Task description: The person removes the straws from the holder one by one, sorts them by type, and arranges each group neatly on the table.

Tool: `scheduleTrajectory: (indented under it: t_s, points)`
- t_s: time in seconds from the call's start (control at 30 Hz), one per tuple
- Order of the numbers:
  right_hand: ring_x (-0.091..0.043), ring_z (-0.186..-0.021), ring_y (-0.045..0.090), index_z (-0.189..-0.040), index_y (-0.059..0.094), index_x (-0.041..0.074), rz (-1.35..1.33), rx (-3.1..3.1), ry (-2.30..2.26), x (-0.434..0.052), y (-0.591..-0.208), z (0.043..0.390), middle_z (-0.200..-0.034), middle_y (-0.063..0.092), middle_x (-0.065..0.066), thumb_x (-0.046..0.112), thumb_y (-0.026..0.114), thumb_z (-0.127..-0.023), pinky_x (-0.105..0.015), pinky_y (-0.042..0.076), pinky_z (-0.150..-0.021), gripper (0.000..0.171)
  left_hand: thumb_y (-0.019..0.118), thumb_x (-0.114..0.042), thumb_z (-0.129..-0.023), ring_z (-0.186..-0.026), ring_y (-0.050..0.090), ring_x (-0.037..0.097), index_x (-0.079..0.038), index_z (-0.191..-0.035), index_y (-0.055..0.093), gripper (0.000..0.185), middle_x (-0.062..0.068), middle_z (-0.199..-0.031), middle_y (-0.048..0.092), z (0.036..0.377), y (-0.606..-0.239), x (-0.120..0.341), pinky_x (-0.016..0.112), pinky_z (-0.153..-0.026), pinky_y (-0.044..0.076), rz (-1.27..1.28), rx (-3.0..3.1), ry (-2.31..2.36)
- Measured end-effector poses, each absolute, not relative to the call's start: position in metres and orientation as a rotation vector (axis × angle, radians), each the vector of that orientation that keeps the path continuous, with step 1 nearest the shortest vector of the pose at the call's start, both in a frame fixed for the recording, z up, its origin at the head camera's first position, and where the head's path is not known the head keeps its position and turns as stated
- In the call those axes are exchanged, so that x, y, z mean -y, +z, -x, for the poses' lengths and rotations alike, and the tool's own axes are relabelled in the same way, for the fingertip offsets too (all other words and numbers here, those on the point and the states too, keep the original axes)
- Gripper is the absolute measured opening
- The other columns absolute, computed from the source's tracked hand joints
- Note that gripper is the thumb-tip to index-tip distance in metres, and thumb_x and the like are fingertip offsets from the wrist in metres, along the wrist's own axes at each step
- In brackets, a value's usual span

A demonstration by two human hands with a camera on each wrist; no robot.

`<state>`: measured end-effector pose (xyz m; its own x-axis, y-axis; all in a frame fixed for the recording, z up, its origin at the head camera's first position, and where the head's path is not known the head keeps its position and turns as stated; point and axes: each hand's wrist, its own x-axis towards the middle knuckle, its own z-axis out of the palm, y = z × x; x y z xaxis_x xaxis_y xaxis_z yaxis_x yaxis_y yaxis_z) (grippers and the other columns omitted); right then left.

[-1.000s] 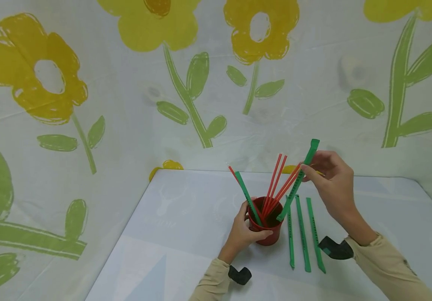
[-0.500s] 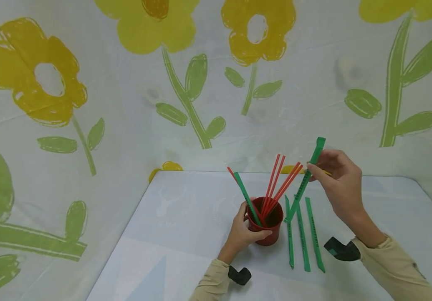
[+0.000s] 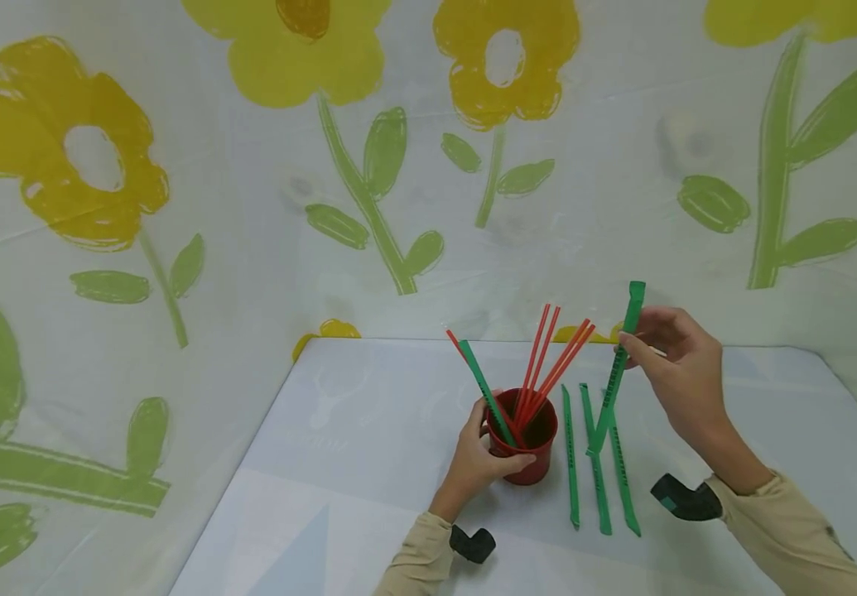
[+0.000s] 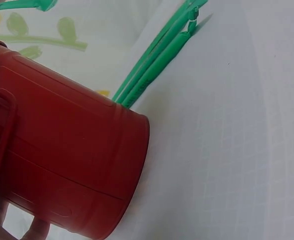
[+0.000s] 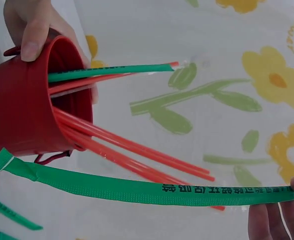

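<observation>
The long green wrapped straw [image 3: 617, 368] stands almost upright, its lower end beside the red plastic cup [image 3: 528, 451]. The right hand [image 3: 677, 372] pinches it near the top; the left hand [image 3: 476, 463] grips the cup. Compared with earlier, the straw is outside the cup, further right.

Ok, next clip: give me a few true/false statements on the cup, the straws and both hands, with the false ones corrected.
1. The left hand grips the red cup. True.
2. The right hand holds a red straw. False: it pinches a green wrapped straw.
3. The held straw's lower end is inside the cup. False: it hangs outside, right of the cup, over the table.
4. Three green wrapped straws lie on the table right of the cup. True.
5. The cup holds only red straws. False: one green straw in the cup leans among the red straws.
</observation>
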<state>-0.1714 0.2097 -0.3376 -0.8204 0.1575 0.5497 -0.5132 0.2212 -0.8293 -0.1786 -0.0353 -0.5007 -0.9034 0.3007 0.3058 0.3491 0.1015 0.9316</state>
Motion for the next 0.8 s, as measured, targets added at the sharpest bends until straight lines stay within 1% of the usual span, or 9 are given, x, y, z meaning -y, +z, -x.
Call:
scheduleTrajectory:
  t_s: [0.17,0.33,0.47,0.57,0.7,0.8]
  points:
    - [-0.01,-0.076,0.06,-0.113,0.056,-0.004,-0.268,2.08,1.529,-0.213,-0.342,0.172,-0.094,0.062,0.0,-0.001,0.064,-0.086,-0.017,0.052,-0.061,0.028,0.08,-0.027,-0.074,-0.121,0.046,0.017,-0.024,-0.141,0.036,0.081,-0.005,-0.132,0.051,0.179,-0.5,0.036,0.038,-0.091,0.047,0.682,2.291,-1.951]
    - [-0.009,-0.076,0.059,-0.114,0.057,-0.002,-0.226,2.141,1.461,-0.22,-0.347,0.171,-0.095,0.062,0.003,0.003,0.065,-0.088,-0.017,0.051,-0.06,0.028,0.08,-0.03,-0.074,-0.121,0.045,0.013,-0.026,-0.141,0.035,0.081,-0.009,-0.132,0.051,0.181,-0.502,0.034,0.037,-0.093,0.046,0.685,2.312,-1.964]
    - [-0.009,-0.076,0.059,-0.114,0.058,0.0,-0.208,2.165,1.443,-0.225,-0.351,0.172,-0.095,0.063,0.003,0.005,0.065,-0.087,-0.017,0.051,-0.06,0.028,0.08,-0.029,-0.074,-0.121,0.045,0.013,-0.026,-0.141,0.034,0.081,-0.009,-0.132,0.05,0.181,-0.502,0.033,0.038,-0.092,0.046,0.686,2.317,-1.964]
    - [-0.008,-0.076,0.059,-0.115,0.057,0.0,-0.189,2.189,1.427,-0.227,-0.353,0.171,-0.094,0.063,0.004,0.007,0.066,-0.088,-0.017,0.051,-0.06,0.029,0.08,-0.026,-0.074,-0.121,0.045,0.015,-0.022,-0.141,0.034,0.082,-0.005,-0.132,0.051,0.178,-0.497,0.033,0.042,-0.093,0.045,0.692,2.311,-1.954]
    - [-0.007,-0.076,0.06,-0.116,0.056,-0.001,-0.161,2.219,1.42,-0.228,-0.355,0.17,-0.094,0.063,0.003,0.011,0.065,-0.089,-0.017,0.051,-0.06,0.031,0.079,-0.018,-0.074,-0.122,0.045,0.023,-0.012,-0.142,0.035,0.082,0.004,-0.133,0.051,0.171,-0.482,0.035,0.049,-0.093,0.043,0.702,2.283,-1.974]
    - [-0.006,-0.076,0.06,-0.116,0.056,-0.002,-0.149,2.236,1.418,-0.23,-0.356,0.169,-0.094,0.062,0.003,0.012,0.065,-0.089,-0.017,0.051,-0.059,0.032,0.078,-0.016,-0.074,-0.122,0.045,0.027,-0.007,-0.141,0.034,0.081,0.01,-0.133,0.051,0.166,-0.472,0.036,0.05,-0.093,0.043,0.713,2.278,-1.975]
